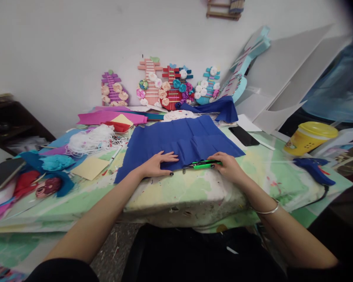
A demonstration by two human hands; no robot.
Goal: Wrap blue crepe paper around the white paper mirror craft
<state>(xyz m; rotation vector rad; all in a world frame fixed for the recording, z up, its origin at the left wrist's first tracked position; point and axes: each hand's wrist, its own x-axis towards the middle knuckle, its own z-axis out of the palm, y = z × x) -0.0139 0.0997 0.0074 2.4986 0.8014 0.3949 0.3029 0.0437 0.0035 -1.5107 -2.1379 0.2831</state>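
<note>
A wide dark blue crepe paper sheet (170, 137) with fold creases lies spread on the table in front of me. My left hand (157, 164) rests flat on its near edge, fingers spread and thumb pointing right. At the sheet's near right edge, my right hand (225, 166) is closed around a bright green utility knife (204, 164) with a dark middle. The knife lies along the paper's edge, its narrow end pointing left. Part of it is hidden by my right fingers.
Left of the sheet lie white string (90, 139) and a yellow paper square (90, 167). Rightward are a black phone (243, 136), a yellow lidded cup (310, 137) and a blue glue gun (314, 170) with a cord. Flower-decorated instrument shapes (172, 88) lean against the wall.
</note>
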